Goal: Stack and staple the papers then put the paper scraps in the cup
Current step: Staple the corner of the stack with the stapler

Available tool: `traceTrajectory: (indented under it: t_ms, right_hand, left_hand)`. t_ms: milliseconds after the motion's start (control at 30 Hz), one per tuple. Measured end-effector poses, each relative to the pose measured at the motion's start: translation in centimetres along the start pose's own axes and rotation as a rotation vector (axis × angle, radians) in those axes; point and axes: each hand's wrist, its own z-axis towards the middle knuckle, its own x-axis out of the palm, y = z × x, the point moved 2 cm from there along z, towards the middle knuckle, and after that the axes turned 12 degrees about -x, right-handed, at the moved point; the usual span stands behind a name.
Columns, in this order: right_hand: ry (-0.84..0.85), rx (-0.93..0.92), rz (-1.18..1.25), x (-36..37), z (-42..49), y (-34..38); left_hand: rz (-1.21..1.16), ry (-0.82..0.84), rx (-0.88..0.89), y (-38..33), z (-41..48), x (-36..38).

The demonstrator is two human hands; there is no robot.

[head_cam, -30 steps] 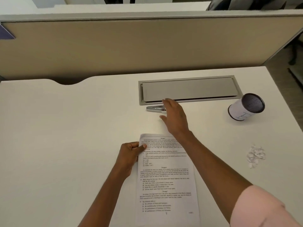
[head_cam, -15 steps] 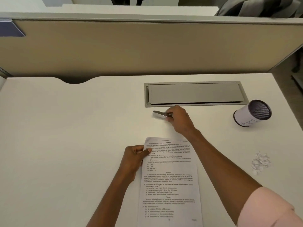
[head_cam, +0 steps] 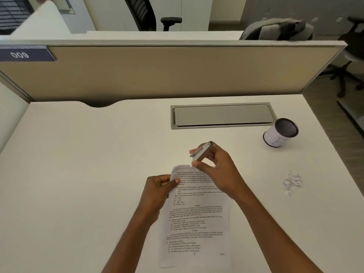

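Note:
A stack of printed papers (head_cam: 197, 217) lies lengthwise on the white desk (head_cam: 78, 174) in front of me. My left hand (head_cam: 157, 190) pinches the stack's upper left edge, thumb on top. My right hand (head_cam: 216, 170) grips a small silver stapler (head_cam: 201, 153) and holds it in the air just above the stack's top edge, tilted. A white cup (head_cam: 279, 133) with a dark mesh inside stands at the right. A small heap of white paper scraps (head_cam: 291, 183) lies on the desk below the cup.
A grey cable-tray lid (head_cam: 222, 116) is set into the desk behind the papers. A beige partition (head_cam: 167, 71) closes off the desk's far side. Office chairs stand beyond it and to the right.
My right hand took hold of the stapler on the desk, lifted it and brought it back toward the top of the papers. My left hand stayed on the stack.

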Motion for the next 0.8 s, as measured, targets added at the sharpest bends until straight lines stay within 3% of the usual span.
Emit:
traceTrajectory:
  t_ms: [333, 800]
  right_hand:
    - [0.014, -0.034, -0.222, 0.7, -5.1, 2.9]
    - [0.085, -0.032, -0.153, 0.2, -8.3, 4.5]
  left_hand:
    - [0.091, 0.009, 0.132, 0.1, -5.9, 1.6]
    - [0.184, 0.021, 0.202, 0.4, -9.5, 2.6]
